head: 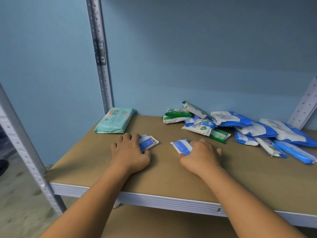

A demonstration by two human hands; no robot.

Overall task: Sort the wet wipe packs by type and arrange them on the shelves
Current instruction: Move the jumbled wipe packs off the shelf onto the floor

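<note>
Sorting appears to be at an early stage in the head view: most packs lie unsorted. The left hand (pixel 130 152), centre-left of the frame, grips a small blue-and-white pack (pixel 149 142), fingers curled over it, with the pack lying on the shelf board (pixel 164 176). The right hand (pixel 200 156), just right of centre, holds a second small blue pack (pixel 182 146), fingers wrapped round its near end. Whether this pack touches the board cannot be told. The two packs look alike in type, so the next move likely calls for setting them together as one group, apart from other types.

Shelf contents: a large teal pack (pixel 114 123) lies flat beside the rear upright (pixel 101 66), left of centre. A mixed pile sits at the right of the board, near the wall. It has green-and-white packs (pixel 177 115) on its left side and larger blue-and-white packs (pixel 274 133) spreading toward the right edge, several overlapping. A lower shelf (pixel 154 225) shows at the bottom of the frame; its contents are not in view.
</note>
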